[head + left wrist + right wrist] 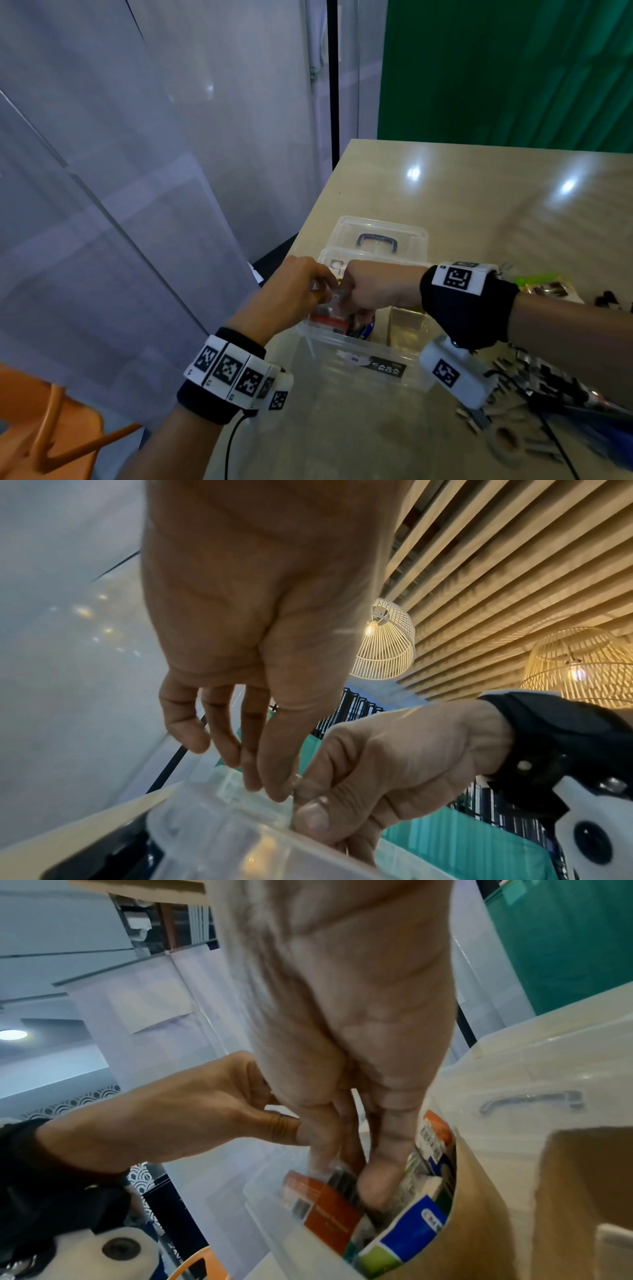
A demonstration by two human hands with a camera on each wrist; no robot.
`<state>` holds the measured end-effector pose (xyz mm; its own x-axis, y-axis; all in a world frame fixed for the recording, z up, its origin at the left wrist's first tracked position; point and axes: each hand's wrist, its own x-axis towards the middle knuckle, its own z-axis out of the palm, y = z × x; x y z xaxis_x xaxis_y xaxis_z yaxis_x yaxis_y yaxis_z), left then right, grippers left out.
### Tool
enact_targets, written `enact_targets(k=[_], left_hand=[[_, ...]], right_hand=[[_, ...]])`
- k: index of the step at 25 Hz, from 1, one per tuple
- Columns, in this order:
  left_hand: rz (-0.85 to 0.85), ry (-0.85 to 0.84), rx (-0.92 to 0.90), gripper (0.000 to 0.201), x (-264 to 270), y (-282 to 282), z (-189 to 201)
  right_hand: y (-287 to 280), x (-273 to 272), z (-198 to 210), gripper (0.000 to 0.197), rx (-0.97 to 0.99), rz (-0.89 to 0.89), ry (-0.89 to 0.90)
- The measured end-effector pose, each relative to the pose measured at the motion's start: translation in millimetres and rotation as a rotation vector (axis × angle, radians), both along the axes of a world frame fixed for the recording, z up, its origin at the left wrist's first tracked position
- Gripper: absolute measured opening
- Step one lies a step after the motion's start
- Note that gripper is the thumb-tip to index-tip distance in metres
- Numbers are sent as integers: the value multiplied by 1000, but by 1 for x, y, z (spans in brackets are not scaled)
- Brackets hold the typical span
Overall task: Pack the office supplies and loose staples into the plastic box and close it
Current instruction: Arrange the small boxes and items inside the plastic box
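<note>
Your left hand (294,291) and right hand (373,287) hide whatever small clear item they pinch; the loose staples (507,404) blur at the desk's right edge.

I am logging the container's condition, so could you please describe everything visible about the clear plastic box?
The plastic box is clear, rectangular and open, standing upright on the beige table near its left edge. A black label marks its front wall. Its lid, with a dark handle, stands behind it. Orange, blue and green packs fill the left part; the right part looks empty. Both hands hover above the packs.
</note>
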<state>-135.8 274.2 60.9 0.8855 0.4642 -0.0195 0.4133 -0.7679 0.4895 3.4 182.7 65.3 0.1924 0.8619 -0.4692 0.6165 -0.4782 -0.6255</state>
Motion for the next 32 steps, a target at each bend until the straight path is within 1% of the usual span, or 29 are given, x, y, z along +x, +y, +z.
enact_targets(k=[1,3,7,10,14,17,20,23,25,29,32], left_hand=[[10,14,48,23,2,1,-1],[46,55,98,24,5,3,-3],[76,116,114,11,11,1,-6],[47,133,122,14,7,1,-6],[5,65,37,21,-9,1,-2],[28,-8,13,23,-17,2,0],[44,-90,26,19,-13,1,3],[9,-219,32,18,8,-13,10],[-34,-280,47,18,29,-28,16],[-133,-232,71,21,83,-72,34],[-241,-201,80,19,127,-114,45]], right_hand=[[0,0,0,22,6,-17,-14],[-1,-1,-1,24,3,-40,13],[-3,-6,-1,28,-25,-89,82],[-3,-2,-1,18,-28,-76,76],[-10,13,7,14,-41,-59,117],[-16,28,21,23,-10,-14,35],[-21,45,41,27,41,6,-2],[-37,62,60,27,54,31,1],[-52,73,68,27,22,66,-3],[-112,113,76,33,-85,53,-62],[-178,156,79,35,-97,-59,-63]])
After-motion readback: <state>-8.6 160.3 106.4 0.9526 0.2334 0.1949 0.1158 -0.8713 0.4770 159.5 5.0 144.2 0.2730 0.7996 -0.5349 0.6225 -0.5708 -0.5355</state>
